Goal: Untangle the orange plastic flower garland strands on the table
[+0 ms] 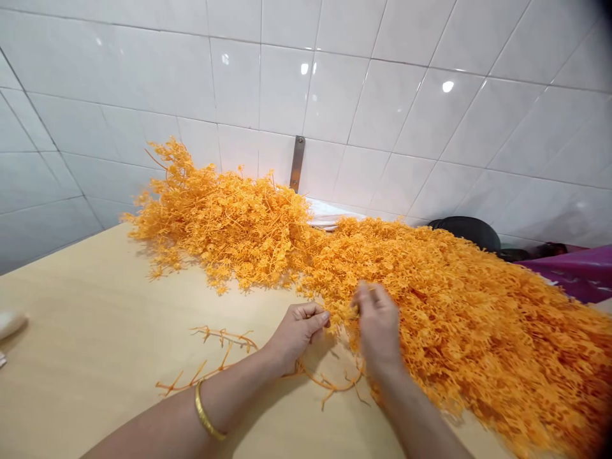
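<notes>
A big heap of orange plastic sprigs (459, 319) covers the right and back of a pale wooden table (95, 344). My left hand (296, 331) is closed in a pinch at the heap's near edge, gripping an orange sprig piece (340, 313). My right hand (380, 325) is closed too, fingers pinching the same orange piece from the other side. Bare orange stems (224, 338) lie on the table under and beside my left wrist, which wears a gold bangle (206, 417).
A second mound of orange sprigs (224, 223) lies at the back left against the white tiled wall (335, 89). A dark round object (466, 231) and a purple sheet (578, 271) sit at the far right. A pale object (10, 324) pokes in at the left edge.
</notes>
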The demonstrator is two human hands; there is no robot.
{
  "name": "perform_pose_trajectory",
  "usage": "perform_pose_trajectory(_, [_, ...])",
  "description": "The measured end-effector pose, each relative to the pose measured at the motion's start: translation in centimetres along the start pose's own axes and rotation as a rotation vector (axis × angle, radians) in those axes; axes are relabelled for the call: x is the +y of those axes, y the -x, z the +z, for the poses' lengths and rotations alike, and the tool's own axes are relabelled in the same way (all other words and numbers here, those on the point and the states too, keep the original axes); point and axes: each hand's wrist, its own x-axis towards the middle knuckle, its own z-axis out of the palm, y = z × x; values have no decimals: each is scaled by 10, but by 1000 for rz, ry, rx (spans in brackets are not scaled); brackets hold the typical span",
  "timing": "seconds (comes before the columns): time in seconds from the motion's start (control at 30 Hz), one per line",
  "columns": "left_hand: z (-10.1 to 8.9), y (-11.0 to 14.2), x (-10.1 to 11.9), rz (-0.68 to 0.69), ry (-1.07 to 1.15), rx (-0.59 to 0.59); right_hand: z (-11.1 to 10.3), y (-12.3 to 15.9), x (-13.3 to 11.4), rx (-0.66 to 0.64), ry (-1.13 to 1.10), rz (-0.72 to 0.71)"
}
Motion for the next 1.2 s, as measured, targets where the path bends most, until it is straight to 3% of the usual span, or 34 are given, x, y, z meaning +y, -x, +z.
perform_pose_trajectory(0.07, [0, 0, -2, 17, -28, -9, -12, -11, -6, 214, -87, -30])
perform_pose_trajectory(0.1, [0, 0, -3, 12, -41, -8, -16, -14, -8, 242, -85, -41])
perform_pose_trajectory(0.23, [1, 2, -1, -47, -75, 40, -19, -10, -5, -64, 220, -41])
perform_pose_trajectory(0.33, [1, 4, 4, -71, -77, 59, -12, -2, -3, -176, 383, -183])
perform_pose_trajectory(0.57, [1, 1, 2, 3, -41, 4, 2, 7, -5, -478, 377, -357])
perform_pose_trajectory(0.83, [0, 0, 2, -76, -53, 29, 0, 4, 4, -367, 238, -197])
perform_pose_trajectory(0.93, [-1, 1, 4, -88, -56, 39, -3, 4, 1, -428, 201, -257])
perform_pose_trajectory(1.03, [0, 1, 4, -36, -46, 33, -1, 6, 0, -474, 313, -381])
perform_pose_trajectory(1.1, [0, 2, 2, -3, -71, -13, 2, 9, 2, -431, 385, -381])
perform_pose_trajectory(1.2, [2, 1, 1, 25, -122, -100, 7, 14, 7, -272, 394, -270])
